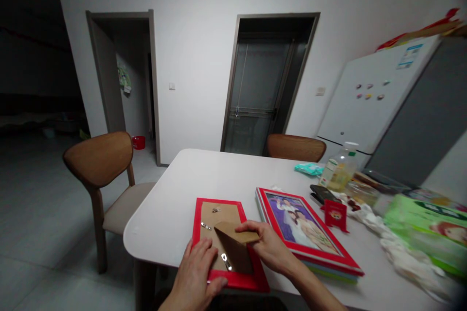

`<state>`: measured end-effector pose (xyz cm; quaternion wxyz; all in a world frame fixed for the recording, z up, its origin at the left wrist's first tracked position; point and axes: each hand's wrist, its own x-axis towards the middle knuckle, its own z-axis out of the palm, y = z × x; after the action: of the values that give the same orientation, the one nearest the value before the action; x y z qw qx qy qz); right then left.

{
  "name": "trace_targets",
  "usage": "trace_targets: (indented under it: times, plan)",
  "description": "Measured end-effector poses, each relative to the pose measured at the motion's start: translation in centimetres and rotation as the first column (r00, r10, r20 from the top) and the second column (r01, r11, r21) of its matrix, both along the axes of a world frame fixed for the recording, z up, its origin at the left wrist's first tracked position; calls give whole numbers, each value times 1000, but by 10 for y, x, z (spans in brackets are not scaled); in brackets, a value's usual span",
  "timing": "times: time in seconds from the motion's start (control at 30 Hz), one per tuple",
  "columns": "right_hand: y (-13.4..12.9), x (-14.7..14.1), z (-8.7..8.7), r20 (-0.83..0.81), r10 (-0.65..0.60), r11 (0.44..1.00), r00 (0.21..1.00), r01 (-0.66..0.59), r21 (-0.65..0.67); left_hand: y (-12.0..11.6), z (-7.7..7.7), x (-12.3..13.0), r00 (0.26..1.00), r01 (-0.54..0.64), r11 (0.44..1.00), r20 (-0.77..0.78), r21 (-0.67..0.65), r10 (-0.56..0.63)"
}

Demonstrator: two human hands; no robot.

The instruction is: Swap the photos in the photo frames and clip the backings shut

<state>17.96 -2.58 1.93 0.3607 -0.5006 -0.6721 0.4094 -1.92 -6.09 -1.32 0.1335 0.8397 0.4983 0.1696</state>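
Observation:
A red picture frame (255,272) lies face down near the table's front edge, its brown backing board (228,211) facing up. Small metal fittings (226,262) sit on the board. My left hand (197,267) rests over the frame's lower left corner, fingers stretched across the rim and board, not closed around anything. Between thumb and fingers, my right hand (268,245) grips a brown stand flap (233,231), which is tilted up from the backing. The right palm is partly hidden from view.
Right of the frame is a stack of frames topped by a red-bordered wedding photo (302,226). Beyond lie a dark phone (323,194), a small red card (335,215), a plastic bottle (341,167) and a green tissue pack (426,233). Wooden chairs (102,160) flank the white table (204,170).

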Motion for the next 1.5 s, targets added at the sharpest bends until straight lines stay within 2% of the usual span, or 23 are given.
trace_targets:
  times: [0.1, 0.27, 0.4, 0.5, 0.6, 0.73, 0.87, 0.97, 1.07, 1.17, 1.3, 1.5]
  plan:
    - [-7, 0, -4, -11, -12, 1000, 1000, 12, -15, 0, -3, -3, 1000, 4, 1000, 4, 12, -4]
    - [-21, 2, -9, -50, 40, 998, 998, -42, -52, -1, -6, -6, 999, -9, 1000, 36, 1, 9]
    - [-19, 2, -11, -2, 28, 999, 1000, -28, -33, 1, -6, -8, 996, -24, 1000, 82, 0, 24]
    - [-15, 1, -17, 107, 50, 995, 993, -59, 77, 5, -6, -8, 995, -54, 998, 90, 15, 52]
    - [-17, 1, -20, 290, 76, 968, 954, -141, 210, 7, -5, -9, 992, -69, 997, 106, 26, 66]
    - [-28, 2, -18, 478, 89, 960, 874, -204, 193, 7, -6, -10, 989, -68, 997, 136, 44, 61]
    - [-31, -1, -15, 557, 58, 958, 829, -204, 204, 7, -7, -10, 987, -70, 997, 147, 41, 63]
    - [-21, -4, -18, 557, 22, 943, 830, -201, 264, 7, -5, -10, 988, -73, 997, 142, 34, 68]
    - [-4, -6, -23, 547, -86, 946, 832, -104, 308, 7, -4, -10, 987, -80, 996, 143, 34, 75]
    - [13, -7, -26, 588, -175, 946, 790, -30, 322, 8, -5, -10, 985, -83, 995, 155, 48, 75]
    - [31, -12, -25, 634, -203, 947, 746, -15, 321, 8, -5, -10, 986, -82, 996, 145, 27, 77]
    - [43, -16, -24, 598, -222, 943, 770, 15, 332, 9, -5, -11, 983, -82, 997, 164, 12, 78]
